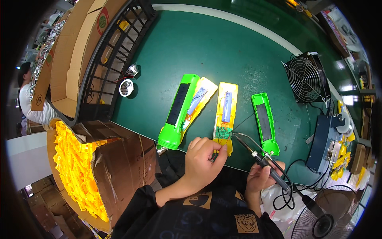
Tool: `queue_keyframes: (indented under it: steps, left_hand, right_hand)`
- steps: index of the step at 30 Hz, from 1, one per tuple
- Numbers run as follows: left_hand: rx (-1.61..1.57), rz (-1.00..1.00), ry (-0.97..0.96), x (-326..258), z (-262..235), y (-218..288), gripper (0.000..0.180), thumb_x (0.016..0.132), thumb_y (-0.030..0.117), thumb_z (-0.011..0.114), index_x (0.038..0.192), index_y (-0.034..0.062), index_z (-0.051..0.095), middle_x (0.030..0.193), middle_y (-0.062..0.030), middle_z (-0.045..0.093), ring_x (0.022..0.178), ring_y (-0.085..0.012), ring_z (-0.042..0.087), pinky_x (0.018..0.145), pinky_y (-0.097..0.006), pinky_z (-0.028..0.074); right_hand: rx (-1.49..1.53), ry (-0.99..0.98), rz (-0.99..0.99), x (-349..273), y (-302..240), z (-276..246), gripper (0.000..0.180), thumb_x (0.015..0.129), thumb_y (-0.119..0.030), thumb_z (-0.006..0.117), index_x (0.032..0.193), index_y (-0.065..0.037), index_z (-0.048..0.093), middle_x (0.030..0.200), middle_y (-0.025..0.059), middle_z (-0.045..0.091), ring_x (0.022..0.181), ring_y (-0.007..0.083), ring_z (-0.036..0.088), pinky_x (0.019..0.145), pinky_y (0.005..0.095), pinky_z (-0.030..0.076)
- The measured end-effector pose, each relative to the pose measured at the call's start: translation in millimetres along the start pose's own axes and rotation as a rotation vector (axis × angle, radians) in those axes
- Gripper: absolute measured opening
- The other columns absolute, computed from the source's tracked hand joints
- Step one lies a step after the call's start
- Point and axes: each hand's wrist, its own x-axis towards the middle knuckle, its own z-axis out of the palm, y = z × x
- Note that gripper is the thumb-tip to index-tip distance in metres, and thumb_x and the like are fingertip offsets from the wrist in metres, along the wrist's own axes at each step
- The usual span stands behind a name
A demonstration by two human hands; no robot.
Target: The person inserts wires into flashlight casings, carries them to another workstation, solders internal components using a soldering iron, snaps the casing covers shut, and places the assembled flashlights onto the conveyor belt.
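A yellow flashlight casing half [221,133] lies on the green bench with its inside facing up. It holds a blue battery [227,106] and a small green circuit board [224,132] with thin wires. My left hand [205,159] is pinched closed at the casing's near end; what its fingertips grip is hidden. My right hand [263,177] holds a soldering iron [271,171] with a bent metal feed tube alongside, its tip close to the board's right edge. Left of the casing rests a green flashlight body [179,111] with another yellow half beside it. On the right lies a green cover [264,123].
A black square fan [306,78] and a blue box with a solder spool [326,141] stand at the right. Two reflectors [126,87] sit beside a black crate [105,67] on the left. Below that, a carton [123,167] holds yellow parts. A round fan [322,225] is lower right.
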Motion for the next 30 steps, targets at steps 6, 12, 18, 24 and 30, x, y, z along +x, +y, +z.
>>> queue_keyframes:
  steps: [6,12,18,24,30]
  left_hand:
    - [-0.005,-0.006,0.004,0.5,0.1,0.5,0.017,0.067,0.002,0.064,0.059,0.0041,0.050,0.049,-0.0035,0.035,0.047,-0.0169,0.034,0.045,-0.030,0.026]
    - [-0.012,0.001,0.001,0.7,-0.8,0.4,0.017,0.066,0.002,0.064,0.059,0.0041,0.050,0.049,-0.0034,0.034,0.047,-0.0169,0.034,0.045,-0.030,0.026]
    - [-0.022,0.003,0.005,-0.5,-3.3,-3.5,0.017,0.066,0.002,0.065,0.059,0.0044,0.050,0.049,-0.0033,0.034,0.047,-0.0170,0.034,0.044,-0.030,0.026]
    - [-0.008,0.014,-0.010,1.2,-1.0,0.0,0.017,0.067,0.002,0.064,0.059,0.0046,0.050,0.050,-0.0033,0.034,0.047,-0.0171,0.034,0.045,-0.030,0.026]
    - [-0.015,0.016,-0.009,1.0,-1.9,-0.4,0.017,0.067,0.002,0.064,0.059,0.0044,0.049,0.050,-0.0034,0.035,0.047,-0.0172,0.034,0.045,-0.030,0.027]
  right_hand:
    - [-0.027,-0.005,0.026,0.2,-1.1,1.1,0.036,0.079,-0.029,0.058,0.086,-0.001,0.037,0.054,0.0086,0.050,0.034,0.0099,0.043,0.032,0.0178,0.035]
    - [-0.028,-0.004,0.008,0.8,-2.0,3.1,0.036,0.079,-0.029,0.058,0.086,-0.001,0.036,0.054,0.0089,0.050,0.034,0.0095,0.044,0.032,0.0174,0.035]
    - [-0.043,-0.016,-0.007,-0.3,-1.4,6.0,0.035,0.080,-0.029,0.058,0.086,-0.001,0.037,0.053,0.0089,0.050,0.034,0.0096,0.044,0.032,0.0175,0.035]
    - [-0.043,-0.015,0.007,1.8,-1.7,1.5,0.035,0.080,-0.029,0.058,0.086,-0.001,0.037,0.054,0.0090,0.050,0.034,0.0096,0.043,0.032,0.0175,0.035]
    - [-0.032,-0.031,0.025,0.3,-0.6,-0.3,0.035,0.079,-0.029,0.058,0.086,-0.001,0.037,0.053,0.0090,0.050,0.035,0.0097,0.043,0.032,0.0171,0.034]
